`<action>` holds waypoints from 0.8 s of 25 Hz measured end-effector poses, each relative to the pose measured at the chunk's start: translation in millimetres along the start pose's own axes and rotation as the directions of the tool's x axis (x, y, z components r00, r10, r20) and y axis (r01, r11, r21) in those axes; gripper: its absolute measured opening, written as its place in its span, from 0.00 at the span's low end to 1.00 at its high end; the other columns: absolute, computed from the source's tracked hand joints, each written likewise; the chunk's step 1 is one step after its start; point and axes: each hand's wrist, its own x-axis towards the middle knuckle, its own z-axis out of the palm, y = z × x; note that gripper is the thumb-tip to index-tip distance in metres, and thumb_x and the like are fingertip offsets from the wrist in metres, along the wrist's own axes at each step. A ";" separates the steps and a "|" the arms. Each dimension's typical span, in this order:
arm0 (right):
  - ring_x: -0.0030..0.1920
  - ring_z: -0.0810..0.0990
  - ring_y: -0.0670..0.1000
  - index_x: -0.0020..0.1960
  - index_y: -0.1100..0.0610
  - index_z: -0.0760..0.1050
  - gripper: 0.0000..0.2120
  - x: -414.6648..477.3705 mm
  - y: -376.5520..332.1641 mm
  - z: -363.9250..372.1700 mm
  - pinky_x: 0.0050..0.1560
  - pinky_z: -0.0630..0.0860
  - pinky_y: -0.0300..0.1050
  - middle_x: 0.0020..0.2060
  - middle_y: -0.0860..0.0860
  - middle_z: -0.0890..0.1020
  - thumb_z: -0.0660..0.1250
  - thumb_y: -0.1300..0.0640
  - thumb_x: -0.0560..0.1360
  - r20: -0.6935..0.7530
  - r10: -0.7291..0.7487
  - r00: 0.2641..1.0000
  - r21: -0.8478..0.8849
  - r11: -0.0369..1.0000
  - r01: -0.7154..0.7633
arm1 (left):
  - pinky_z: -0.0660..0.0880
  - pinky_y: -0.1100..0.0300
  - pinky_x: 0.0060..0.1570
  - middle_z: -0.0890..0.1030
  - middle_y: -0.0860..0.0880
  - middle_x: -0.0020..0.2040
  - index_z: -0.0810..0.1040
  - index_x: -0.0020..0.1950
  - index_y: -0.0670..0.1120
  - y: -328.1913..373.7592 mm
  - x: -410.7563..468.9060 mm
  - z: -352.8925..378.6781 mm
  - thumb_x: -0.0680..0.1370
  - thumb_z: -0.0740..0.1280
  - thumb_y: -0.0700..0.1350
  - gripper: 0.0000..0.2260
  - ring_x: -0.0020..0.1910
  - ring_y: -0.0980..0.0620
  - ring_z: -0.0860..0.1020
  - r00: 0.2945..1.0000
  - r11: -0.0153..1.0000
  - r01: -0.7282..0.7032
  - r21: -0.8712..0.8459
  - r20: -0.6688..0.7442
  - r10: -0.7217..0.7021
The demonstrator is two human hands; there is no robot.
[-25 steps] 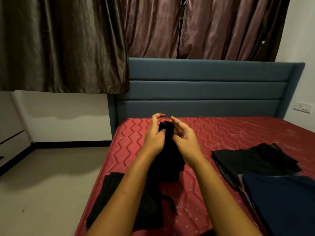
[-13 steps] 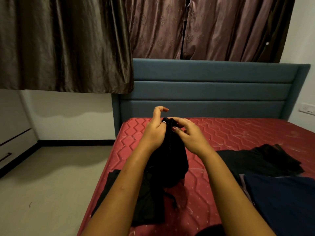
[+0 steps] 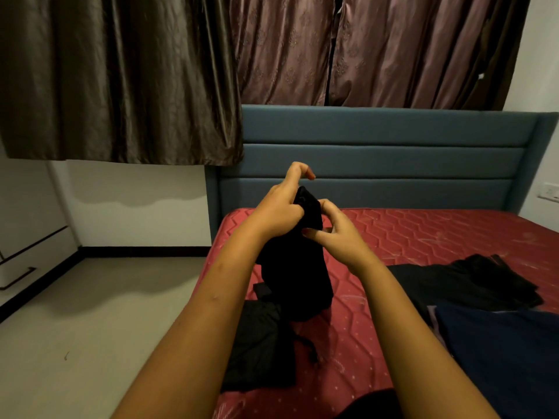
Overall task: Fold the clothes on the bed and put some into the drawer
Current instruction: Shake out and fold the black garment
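A small black garment hangs in the air above the red mattress. My left hand grips its top edge, with the index finger lifted clear. My right hand pinches the same garment from the right side, just below the left hand. More black clothing lies on the mattress near its left edge, under my left forearm. A black folded pile and a dark navy garment lie on the mattress to the right.
A blue padded headboard stands behind the mattress, with brown curtains above. White drawers with a dark handle are at the far left. Grey floor runs along the bed's left side. A wall socket is at the right.
Both hands lifted the black garment higher off the mattress. My right hand slid down its side while my left hand closed more tightly over the top.
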 end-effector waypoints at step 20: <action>0.38 0.77 0.57 0.47 0.54 0.71 0.12 27.1 99.2 -19.1 0.41 0.73 0.51 0.39 0.55 0.77 0.54 0.68 0.76 -0.342 0.610 0.715 0.354 0.789 -0.503 | 0.72 0.56 0.54 0.71 0.45 0.58 0.74 0.60 0.53 1.5 27.8 -131.0 0.77 0.61 0.36 0.16 0.55 0.47 0.73 0.517 0.912 0.276 0.304 -0.847 0.126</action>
